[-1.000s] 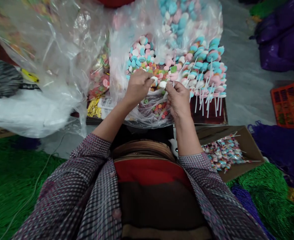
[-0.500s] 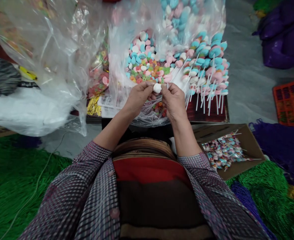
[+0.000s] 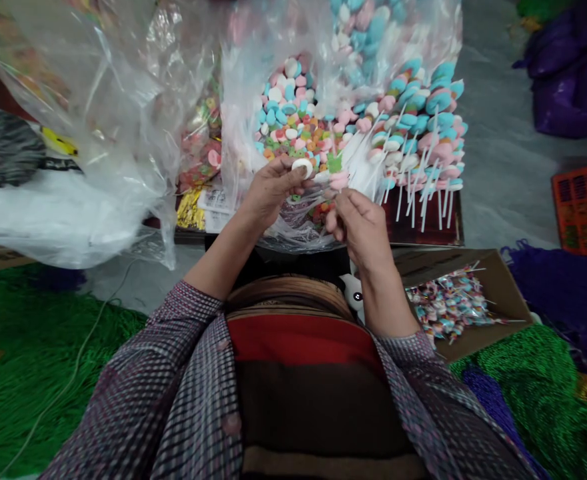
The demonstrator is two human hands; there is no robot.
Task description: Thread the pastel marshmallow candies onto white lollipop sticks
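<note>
Between the fingertips of my left hand [image 3: 273,187] is a flat round white marshmallow [image 3: 301,165]. My right hand [image 3: 360,220] is closed in a pinch on a candy stick; a pink marshmallow [image 3: 339,180] and a green gummy [image 3: 334,162] sit on it just above my fingers. Both hands are over an opened clear plastic bag [image 3: 288,230]. Beyond them lies a pile of pink, blue and white marshmallows [image 3: 280,100] with ring-shaped gummies [image 3: 318,137]. To the right, finished-looking marshmallow skewers [image 3: 423,140] are heaped with their white sticks pointing toward me.
Clear plastic bags [image 3: 113,100] cover the table's left part, beside gold ties [image 3: 190,212]. A cardboard box [image 3: 508,293] of wrapped candy sticks stands at lower right. An orange crate [image 3: 583,207] and green fringe-like bundles [image 3: 38,360] lie on the floor.
My hands have moved apart. The right has shifted right and down, bringing the stick with pink and green pieces into view. The white marshmallow now lies flatter in my left fingers.
</note>
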